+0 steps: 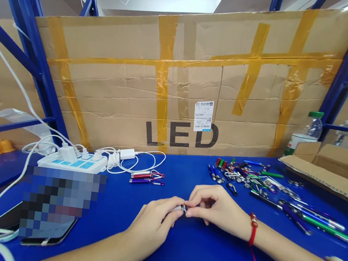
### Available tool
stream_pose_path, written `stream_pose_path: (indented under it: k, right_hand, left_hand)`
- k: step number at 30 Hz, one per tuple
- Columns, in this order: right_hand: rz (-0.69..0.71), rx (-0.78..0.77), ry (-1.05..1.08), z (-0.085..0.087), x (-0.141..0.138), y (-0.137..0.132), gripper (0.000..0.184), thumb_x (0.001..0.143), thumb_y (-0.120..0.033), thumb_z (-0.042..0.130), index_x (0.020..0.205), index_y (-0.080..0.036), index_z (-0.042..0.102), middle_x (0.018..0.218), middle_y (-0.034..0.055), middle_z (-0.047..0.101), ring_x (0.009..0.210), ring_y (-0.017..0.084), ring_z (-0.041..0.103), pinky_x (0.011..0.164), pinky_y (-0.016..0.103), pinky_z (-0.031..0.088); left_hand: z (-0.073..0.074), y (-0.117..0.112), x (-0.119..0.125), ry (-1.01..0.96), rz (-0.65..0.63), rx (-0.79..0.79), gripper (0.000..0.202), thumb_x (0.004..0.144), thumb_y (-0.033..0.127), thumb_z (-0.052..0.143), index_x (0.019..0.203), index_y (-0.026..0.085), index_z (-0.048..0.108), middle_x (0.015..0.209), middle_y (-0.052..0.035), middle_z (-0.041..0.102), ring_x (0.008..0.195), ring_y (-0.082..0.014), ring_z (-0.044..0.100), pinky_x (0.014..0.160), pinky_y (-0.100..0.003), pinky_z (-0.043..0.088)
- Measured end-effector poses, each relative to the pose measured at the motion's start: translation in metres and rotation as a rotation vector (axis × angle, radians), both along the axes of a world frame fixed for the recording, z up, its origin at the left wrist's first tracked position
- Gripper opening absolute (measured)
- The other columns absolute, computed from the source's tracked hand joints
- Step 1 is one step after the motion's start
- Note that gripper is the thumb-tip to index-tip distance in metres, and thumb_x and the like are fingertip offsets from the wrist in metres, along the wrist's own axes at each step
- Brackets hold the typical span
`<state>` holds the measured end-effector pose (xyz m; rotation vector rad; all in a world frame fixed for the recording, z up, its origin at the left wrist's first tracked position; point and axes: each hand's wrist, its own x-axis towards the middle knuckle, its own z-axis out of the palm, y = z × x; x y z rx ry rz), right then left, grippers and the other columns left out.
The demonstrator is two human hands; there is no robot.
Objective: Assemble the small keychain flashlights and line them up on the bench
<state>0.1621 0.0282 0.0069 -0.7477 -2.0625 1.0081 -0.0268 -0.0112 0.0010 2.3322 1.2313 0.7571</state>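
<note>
My left hand is closed around a small silver keychain flashlight tube, most of it hidden by the fingers. At the tube's end, my right hand pinches a tiny shiny metal part; its exact shape is too small to make out. Both hands meet fingertip to fingertip, low over the blue tabletop. Behind them lie a red keychain flashlight and a purple one, side by side, each with a carabiner clip.
Loose flashlight tubes, clips and small metal parts are piled at the right, with longer pen-like tubes nearer. An open cardboard box and bottle stand behind. At left are a power strip, white cables and phones.
</note>
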Motion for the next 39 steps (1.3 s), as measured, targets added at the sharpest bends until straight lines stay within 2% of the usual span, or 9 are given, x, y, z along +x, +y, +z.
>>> stream_pose_path:
  k: [3,9,18,21,25,30,35,39]
  right_hand:
    - [-0.005,0.014,-0.025,0.0008,-0.0003,-0.001,0.031,0.068,-0.043,0.07,0.066,-0.012,0.063,0.072,0.0011,0.06,0.039,0.002,0.049,0.038,0.016,0.038]
    - [0.002,0.022,-0.043,0.0024,-0.0007,-0.0036,0.034,0.07,-0.046,0.066,0.066,-0.013,0.065,0.073,0.0026,0.061,0.041,0.003,0.05,0.038,0.016,0.041]
    - [-0.023,-0.008,-0.027,0.0048,-0.0009,-0.0056,0.023,0.071,-0.038,0.068,0.068,-0.016,0.07,0.071,0.0033,0.063,0.039,0.005,0.052,0.038,0.017,0.043]
    - [-0.014,0.001,0.032,0.0038,-0.0005,-0.0044,0.016,0.07,-0.033,0.069,0.07,-0.017,0.072,0.071,0.0028,0.064,0.039,0.005,0.052,0.037,0.016,0.045]
    - [0.008,0.01,0.082,0.0042,-0.0003,-0.0053,0.01,0.069,-0.027,0.071,0.064,-0.019,0.072,0.069,0.0022,0.063,0.042,0.005,0.052,0.038,0.014,0.047]
    - [0.06,-0.041,0.111,0.0017,0.0002,-0.0069,0.015,0.073,-0.033,0.067,0.067,-0.021,0.073,0.069,0.0023,0.061,0.049,0.007,0.057,0.039,0.016,0.049]
    - [0.045,0.071,0.096,-0.0013,0.0002,-0.0061,0.021,0.074,-0.035,0.067,0.06,-0.02,0.072,0.071,0.0026,0.061,0.059,0.009,0.06,0.054,0.02,0.053]
    - [0.03,0.112,0.078,-0.0027,-0.0012,-0.0066,0.025,0.076,-0.035,0.065,0.058,-0.019,0.071,0.068,0.0019,0.059,0.061,0.009,0.058,0.055,0.021,0.05]
  left_hand:
    - [0.001,-0.0002,0.0001,0.014,0.003,0.009,0.026,0.092,0.021,0.035,0.097,0.023,0.061,0.07,0.0028,0.058,0.065,-0.0119,0.054,0.065,-0.021,0.041]
    - [0.0019,-0.0023,-0.0012,-0.049,-0.055,-0.021,0.025,0.092,0.019,0.036,0.104,0.022,0.058,0.077,0.0015,0.061,0.067,-0.0116,0.054,0.066,-0.02,0.041]
    - [-0.001,-0.0028,-0.0033,-0.139,-0.099,-0.103,0.02,0.091,0.023,0.038,0.106,0.019,0.051,0.079,-0.001,0.06,0.067,-0.013,0.054,0.063,-0.023,0.041]
    - [-0.0011,-0.0033,-0.0038,-0.155,-0.095,-0.128,0.014,0.091,0.022,0.038,0.101,0.018,0.048,0.075,-0.0002,0.058,0.066,-0.0127,0.053,0.062,-0.023,0.04]
    - [0.0004,-0.0043,-0.0041,-0.16,-0.131,-0.137,0.008,0.091,0.019,0.037,0.09,0.019,0.045,0.071,0.0023,0.056,0.063,-0.0109,0.051,0.061,-0.021,0.037]
    - [0.0001,-0.0036,-0.0043,-0.108,-0.184,-0.143,0.007,0.091,0.018,0.035,0.086,0.021,0.041,0.071,0.003,0.054,0.06,-0.0106,0.048,0.058,-0.021,0.035]
    - [-0.0023,-0.003,-0.0038,-0.084,-0.212,-0.12,0.008,0.091,0.018,0.034,0.087,0.021,0.04,0.071,0.0023,0.054,0.061,-0.0113,0.049,0.06,-0.021,0.037]
    - [-0.0036,-0.0036,-0.0034,-0.067,-0.208,-0.082,0.009,0.09,0.017,0.035,0.087,0.021,0.042,0.072,0.0019,0.055,0.061,-0.0115,0.05,0.06,-0.02,0.037]
